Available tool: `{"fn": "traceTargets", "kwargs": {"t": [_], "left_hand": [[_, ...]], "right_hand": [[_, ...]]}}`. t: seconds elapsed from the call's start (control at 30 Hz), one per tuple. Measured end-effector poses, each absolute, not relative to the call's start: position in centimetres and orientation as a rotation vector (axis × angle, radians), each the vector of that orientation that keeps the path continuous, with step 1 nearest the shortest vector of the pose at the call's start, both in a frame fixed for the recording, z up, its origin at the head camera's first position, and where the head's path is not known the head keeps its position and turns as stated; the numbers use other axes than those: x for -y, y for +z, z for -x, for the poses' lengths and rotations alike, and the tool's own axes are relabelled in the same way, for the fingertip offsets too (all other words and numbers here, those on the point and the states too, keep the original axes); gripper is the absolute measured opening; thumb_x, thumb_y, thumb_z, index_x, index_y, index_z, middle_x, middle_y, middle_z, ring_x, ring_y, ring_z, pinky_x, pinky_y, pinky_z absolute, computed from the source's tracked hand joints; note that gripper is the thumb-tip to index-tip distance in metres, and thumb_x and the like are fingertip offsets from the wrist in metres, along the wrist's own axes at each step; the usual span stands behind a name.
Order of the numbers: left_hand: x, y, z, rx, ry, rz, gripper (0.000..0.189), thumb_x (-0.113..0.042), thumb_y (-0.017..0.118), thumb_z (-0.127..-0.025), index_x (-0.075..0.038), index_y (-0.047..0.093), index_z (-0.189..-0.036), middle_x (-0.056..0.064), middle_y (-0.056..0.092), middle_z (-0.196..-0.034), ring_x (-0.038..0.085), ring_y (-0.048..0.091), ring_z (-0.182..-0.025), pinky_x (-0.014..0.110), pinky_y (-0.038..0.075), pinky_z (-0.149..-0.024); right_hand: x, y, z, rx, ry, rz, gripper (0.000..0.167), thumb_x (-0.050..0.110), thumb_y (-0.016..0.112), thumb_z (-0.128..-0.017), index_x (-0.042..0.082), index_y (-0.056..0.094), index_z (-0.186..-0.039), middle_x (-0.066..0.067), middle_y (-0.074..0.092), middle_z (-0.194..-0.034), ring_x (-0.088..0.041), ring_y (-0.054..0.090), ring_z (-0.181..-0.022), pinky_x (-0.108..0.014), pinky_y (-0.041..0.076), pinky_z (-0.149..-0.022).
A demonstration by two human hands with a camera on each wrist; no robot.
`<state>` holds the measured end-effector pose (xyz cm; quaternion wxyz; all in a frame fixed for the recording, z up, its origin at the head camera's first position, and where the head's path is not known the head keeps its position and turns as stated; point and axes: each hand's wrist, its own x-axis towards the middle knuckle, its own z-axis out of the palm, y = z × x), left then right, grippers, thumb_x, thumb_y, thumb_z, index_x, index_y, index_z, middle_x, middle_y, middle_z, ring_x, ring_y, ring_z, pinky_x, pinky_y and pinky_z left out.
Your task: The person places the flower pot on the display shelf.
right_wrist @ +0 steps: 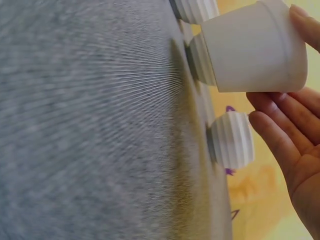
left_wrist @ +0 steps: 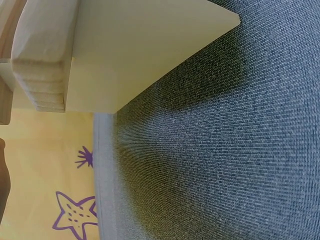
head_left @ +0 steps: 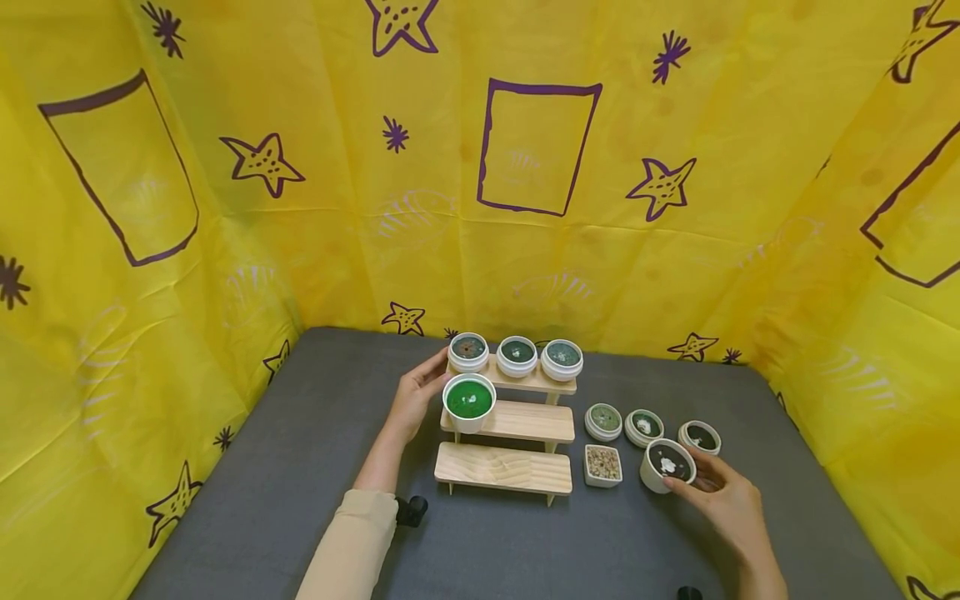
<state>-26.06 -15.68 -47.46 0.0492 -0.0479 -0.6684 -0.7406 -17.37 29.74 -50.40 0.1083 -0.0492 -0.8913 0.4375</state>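
Note:
A three-tier wooden stand [head_left: 504,469] stands mid-table, and my left hand [head_left: 414,402] grips the left end of its top shelf between thumb and fingers; some fingertips are hidden. Close to that thumb, a white cup with a bright green surface [head_left: 469,400] is at the left of the middle shelf. My right hand [head_left: 723,500] pinches a white cup with a dark surface and a pale mark [head_left: 670,463] by its side. In the right wrist view this smooth tapered cup [right_wrist: 255,47] appears raised off the table. Only a sliver of the left hand [left_wrist: 3,180] shows in the left wrist view.
Along the top shelf sit three white round pots, one at the middle [head_left: 517,357]. Right of the stand are three ridged round pots, the nearest to it greenish [head_left: 603,422], and a square pot of pebbly bits [head_left: 603,465]. Yellow patterned cloth [head_left: 450,250] surrounds the grey table [head_left: 337,517].

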Motion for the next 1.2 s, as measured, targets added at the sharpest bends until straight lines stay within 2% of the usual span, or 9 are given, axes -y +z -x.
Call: {"fn": "traceTargets", "kwargs": {"t": [0.1,0.2,0.6,0.8,0.97,1.2], "left_hand": [[15.7,-47.5,26.1,2.042,-2.256,0.148,0.051,0.000,0.058,-0.095,0.000,0.047,-0.144,0.016,0.047,-0.152,-0.013,0.057,-0.111,0.007,0.043,-0.100],[15.7,-47.5,26.1,2.050,-2.251,0.149,0.051,-0.001,0.058,-0.095,-0.001,0.047,-0.145,0.015,0.047,-0.153,-0.013,0.056,-0.112,0.007,0.042,-0.101],[15.8,-47.6,26.2,2.060,-2.239,0.146,0.051,-0.001,0.058,-0.095,-0.001,0.047,-0.145,0.016,0.047,-0.152,-0.012,0.056,-0.113,0.007,0.042,-0.100],[15.8,-47.7,26.2,2.077,-2.237,0.135,0.051,-0.003,0.058,-0.095,-0.003,0.048,-0.145,0.013,0.047,-0.153,0.006,0.053,-0.128,0.009,0.042,-0.102],[15.8,-47.6,26.2,2.084,-2.229,0.135,0.051,-0.002,0.058,-0.095,-0.002,0.047,-0.145,0.014,0.047,-0.153,0.022,0.048,-0.137,0.010,0.042,-0.103],[15.8,-47.4,26.1,2.098,-2.223,0.142,0.051,-0.003,0.057,-0.096,-0.002,0.046,-0.146,0.014,0.046,-0.153,0.026,0.046,-0.140,0.014,0.040,-0.108]], "right_hand": [[-29.7,-50.0,17.3,2.593,1.293,0.137,0.064,0.025,0.088,-0.073,0.004,0.064,-0.128,0.038,0.060,-0.088,0.019,0.060,-0.079,-0.002,0.050,-0.069],[-29.6,-49.7,17.4,2.564,1.284,0.133,0.063,0.023,0.089,-0.072,0.004,0.065,-0.128,0.042,0.055,-0.087,0.021,0.058,-0.079,-0.001,0.049,-0.070],[-28.6,-48.0,17.4,2.488,1.281,0.180,0.061,0.021,0.090,-0.070,0.006,0.067,-0.125,0.040,0.058,-0.084,0.023,0.058,-0.079,0.000,0.049,-0.072],[-27.7,-47.3,17.5,2.466,1.305,0.144,0.062,0.019,0.091,-0.069,0.005,0.067,-0.125,0.041,0.057,-0.090,0.023,0.057,-0.082,0.001,0.049,-0.074],[-26.9,-47.0,17.7,2.450,1.296,0.083,0.060,0.017,0.091,-0.067,0.008,0.069,-0.123,0.036,0.059,-0.093,0.020,0.058,-0.083,0.001,0.048,-0.076],[-25.7,-46.5,17.8,2.416,1.324,-0.003,0.061,0.011,0.091,-0.067,0.008,0.069,-0.123,0.030,0.060,-0.100,0.017,0.059,-0.087,0.000,0.049,-0.078]]}}
